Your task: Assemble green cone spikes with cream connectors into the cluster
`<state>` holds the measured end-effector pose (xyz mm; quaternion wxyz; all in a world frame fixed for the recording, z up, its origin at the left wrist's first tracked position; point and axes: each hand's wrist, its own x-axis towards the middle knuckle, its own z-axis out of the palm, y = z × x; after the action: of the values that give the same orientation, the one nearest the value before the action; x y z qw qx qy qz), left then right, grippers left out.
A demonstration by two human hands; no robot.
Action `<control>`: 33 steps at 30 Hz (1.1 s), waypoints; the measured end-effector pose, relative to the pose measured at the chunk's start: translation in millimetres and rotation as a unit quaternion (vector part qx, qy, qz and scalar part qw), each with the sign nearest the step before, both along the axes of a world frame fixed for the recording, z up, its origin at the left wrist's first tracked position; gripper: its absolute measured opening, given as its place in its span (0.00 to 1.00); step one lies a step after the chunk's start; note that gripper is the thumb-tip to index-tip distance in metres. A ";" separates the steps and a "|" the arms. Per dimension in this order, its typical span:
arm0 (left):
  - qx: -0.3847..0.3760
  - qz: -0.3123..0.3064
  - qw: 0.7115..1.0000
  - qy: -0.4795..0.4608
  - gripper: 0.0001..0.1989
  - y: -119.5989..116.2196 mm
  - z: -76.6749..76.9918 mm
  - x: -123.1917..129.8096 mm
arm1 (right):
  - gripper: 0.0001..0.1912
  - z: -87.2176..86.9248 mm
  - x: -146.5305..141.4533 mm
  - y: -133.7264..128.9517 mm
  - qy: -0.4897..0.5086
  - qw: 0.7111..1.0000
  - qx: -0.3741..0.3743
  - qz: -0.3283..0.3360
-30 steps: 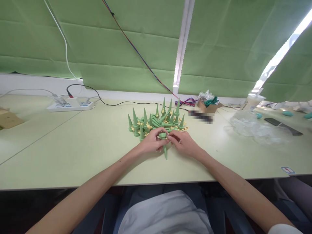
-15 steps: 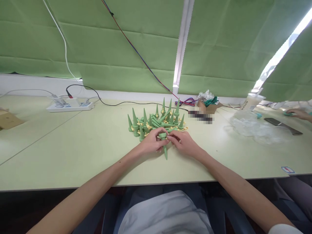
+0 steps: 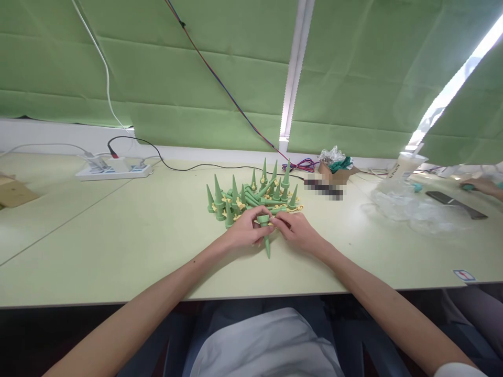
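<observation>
My left hand [image 3: 249, 226] is closed around a green watering spike [image 3: 266, 246], its wide collar up and its pointed tip down toward me. My right hand [image 3: 295, 229] pinches at the side of that spike, just below the collar. A speck of yellow shows by those fingertips, but they mostly hide what they grip. Just beyond both hands lies a cluster of similar green spikes [image 3: 218, 201], some standing point up, others lying in a heap. Small yellow valve-like pieces [image 3: 239, 203] sit among them.
A white power strip [image 3: 113, 172] with plugs lies back left, near a cardboard piece [image 3: 15, 192]. Back right are a small box [image 3: 338, 175], clear plastic bags [image 3: 404, 205], a cup [image 3: 406, 163] and a phone [image 3: 440, 197]. Another person's hand [image 3: 481, 185] is at far right.
My hands and the spike stay nearly in place, with only a slight shift of the fingers. At far right, the other person's hand has moved slightly.
</observation>
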<state>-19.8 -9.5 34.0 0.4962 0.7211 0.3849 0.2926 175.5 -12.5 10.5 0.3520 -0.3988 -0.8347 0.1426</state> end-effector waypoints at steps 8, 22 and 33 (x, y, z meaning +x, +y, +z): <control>-0.006 -0.002 1.000 -0.008 0.15 2.5 -1.0 -1.7 | 0.12 5.6 -1.0 -5.9 0.002 1.000 -0.018 0.008; 0.003 -0.003 1.000 0.008 0.15 1.5 -2.5 -0.7 | 0.18 3.5 -0.1 -3.2 -0.004 1.000 -0.009 0.012; -0.005 -0.001 1.000 -0.009 0.14 2.9 -3.3 -1.0 | 0.16 4.4 -0.5 -5.7 -0.016 1.000 -0.014 0.011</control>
<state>-20.9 -6.6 30.7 0.5038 0.7163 0.3814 0.2960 175.0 -18.3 14.8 0.3311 -0.3965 -0.8426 0.1522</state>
